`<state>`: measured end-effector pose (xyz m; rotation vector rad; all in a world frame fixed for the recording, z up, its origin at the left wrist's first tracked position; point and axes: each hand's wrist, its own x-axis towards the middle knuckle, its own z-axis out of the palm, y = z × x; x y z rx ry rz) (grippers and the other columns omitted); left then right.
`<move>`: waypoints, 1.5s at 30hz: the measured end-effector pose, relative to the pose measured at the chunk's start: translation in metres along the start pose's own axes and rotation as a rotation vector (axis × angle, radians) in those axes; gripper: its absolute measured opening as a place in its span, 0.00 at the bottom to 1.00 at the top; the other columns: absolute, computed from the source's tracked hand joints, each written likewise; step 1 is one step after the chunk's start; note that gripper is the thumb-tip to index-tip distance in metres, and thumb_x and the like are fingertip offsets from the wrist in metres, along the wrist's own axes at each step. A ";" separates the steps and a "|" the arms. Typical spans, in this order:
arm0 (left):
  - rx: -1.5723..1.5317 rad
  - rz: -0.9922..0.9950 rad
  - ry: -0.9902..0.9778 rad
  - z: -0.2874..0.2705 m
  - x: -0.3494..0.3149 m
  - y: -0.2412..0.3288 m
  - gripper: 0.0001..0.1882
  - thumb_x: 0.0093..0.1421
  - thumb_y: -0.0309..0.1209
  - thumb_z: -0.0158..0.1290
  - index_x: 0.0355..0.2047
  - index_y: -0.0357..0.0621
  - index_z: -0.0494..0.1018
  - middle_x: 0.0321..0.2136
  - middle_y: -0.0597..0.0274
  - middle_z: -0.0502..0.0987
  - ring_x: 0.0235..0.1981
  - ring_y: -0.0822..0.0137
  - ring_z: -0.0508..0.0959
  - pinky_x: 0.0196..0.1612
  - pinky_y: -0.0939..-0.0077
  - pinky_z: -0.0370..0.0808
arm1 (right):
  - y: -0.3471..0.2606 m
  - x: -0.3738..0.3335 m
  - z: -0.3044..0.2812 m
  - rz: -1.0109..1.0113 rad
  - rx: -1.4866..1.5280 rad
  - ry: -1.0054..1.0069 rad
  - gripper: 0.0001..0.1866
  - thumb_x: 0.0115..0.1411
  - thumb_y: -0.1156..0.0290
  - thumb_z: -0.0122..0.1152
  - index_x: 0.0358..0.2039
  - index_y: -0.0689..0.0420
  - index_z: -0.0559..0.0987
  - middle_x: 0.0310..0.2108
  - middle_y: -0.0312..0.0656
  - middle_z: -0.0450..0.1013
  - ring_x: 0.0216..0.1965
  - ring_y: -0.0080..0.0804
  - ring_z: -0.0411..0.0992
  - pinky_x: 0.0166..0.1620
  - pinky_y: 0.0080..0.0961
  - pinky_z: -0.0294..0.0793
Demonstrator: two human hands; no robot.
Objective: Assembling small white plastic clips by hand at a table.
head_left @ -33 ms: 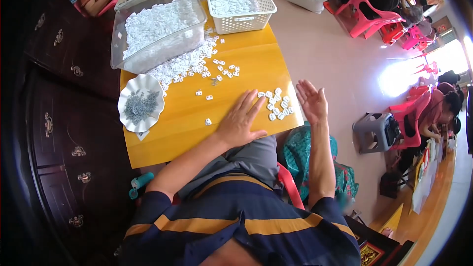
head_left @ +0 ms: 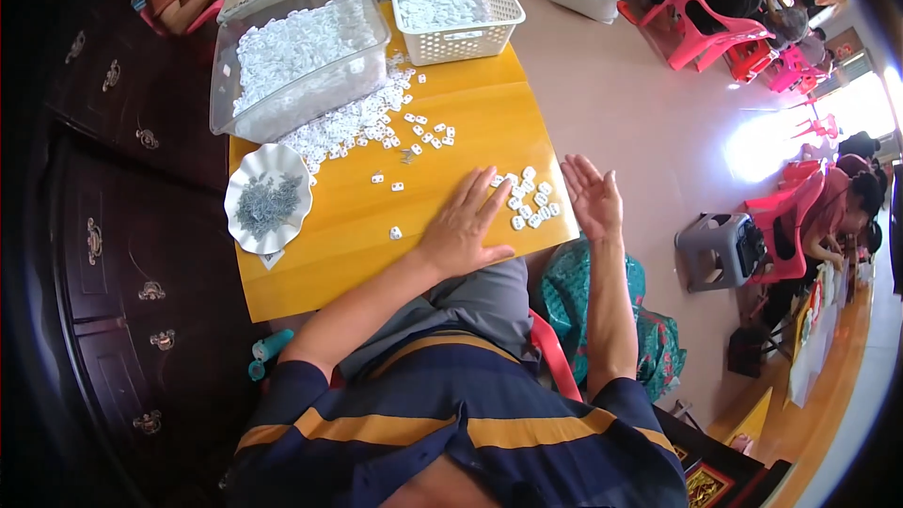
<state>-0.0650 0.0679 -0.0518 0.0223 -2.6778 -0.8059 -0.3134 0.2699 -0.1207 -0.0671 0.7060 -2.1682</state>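
Observation:
My left hand [head_left: 461,226] lies flat on the yellow table [head_left: 348,273], fingers spread and holding nothing. Its fingertips are beside a small group of white plastic pieces [head_left: 533,212] near the table's right edge. Just off that edge is my right hand [head_left: 594,199], its palm showing, fingers stretched out and bare. A few single two-holed white pieces [head_left: 396,233] lie left of my left hand. Farther left stands a scalloped white dish [head_left: 238,169] heaped with small grey metal bits [head_left: 268,207], too fine to name. A few similar bits [head_left: 407,157] rest on the tabletop.
A clear tub [head_left: 310,99] full of white pieces stands at the back left, with a loose pile [head_left: 353,120] spilled before it. Right of the tub is a white perforated basket [head_left: 461,45]. Dark drawers [head_left: 122,263] flank the table; a green bag [head_left: 564,287] sits below my right forearm.

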 end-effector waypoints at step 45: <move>-0.769 -0.138 0.058 0.075 0.137 0.017 0.19 0.73 0.44 0.49 0.42 0.41 0.79 0.34 0.55 0.83 0.38 0.65 0.83 0.45 0.72 0.77 | 0.073 0.033 -0.057 0.242 0.806 0.052 0.18 0.73 0.61 0.47 0.52 0.61 0.76 0.53 0.54 0.75 0.54 0.54 0.75 0.57 0.52 0.76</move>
